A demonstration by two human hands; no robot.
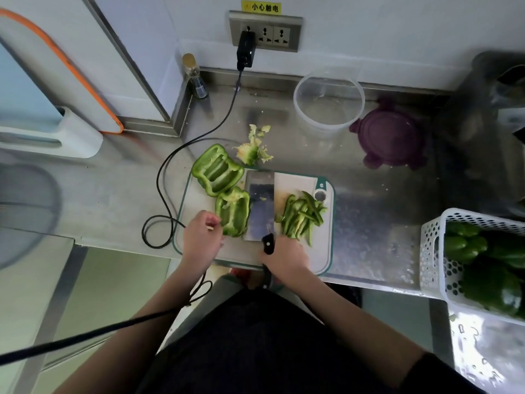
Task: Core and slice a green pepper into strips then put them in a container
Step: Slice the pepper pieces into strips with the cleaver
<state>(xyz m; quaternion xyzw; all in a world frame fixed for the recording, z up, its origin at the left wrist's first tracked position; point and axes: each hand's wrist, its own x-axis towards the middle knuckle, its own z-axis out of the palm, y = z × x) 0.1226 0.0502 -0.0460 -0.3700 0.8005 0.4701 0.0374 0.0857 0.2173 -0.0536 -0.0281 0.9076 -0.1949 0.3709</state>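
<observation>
**Midway on the board: one piece under the cleaver, strips piled to the right**

Right now I see my left hand [202, 236] at the near-left part of the cutting board [289, 180], fingers curled, with the fingertips against the left edge of the nearer pepper piece [233, 213]. Whether they pinch it or only press it I cannot tell from this angle. That piece lies skin down, hollow side up, and its right edge touches the cleaver [260, 206].

My right hand [287, 255] is wrapped round the cleaver's black handle at the near edge of the board. The broad blade lies along the middle of the board, pointing away from me, between the nearer pepper piece and the pile of strips [302, 216]. The strips lie in a loose heap on the right part of the board, just beside my right hand.

A second, larger pepper piece [217, 173] sits at the far-left corner of the board, hollow side up, partly overhanging the steel counter [369, 223]. Beyond it, off the board, lies the torn-out core [252, 149].

The clear round container [328, 102] stands open at the back of the counter, well apart from the board, and its purple lid [390, 135] rests just beside it on the right. A white perforated basket [434, 251] at the far right holds whole green peppers [466, 245]. A black cable [176, 157] runs from the wall socket [265, 32] across the counter to the left of the board.
</observation>
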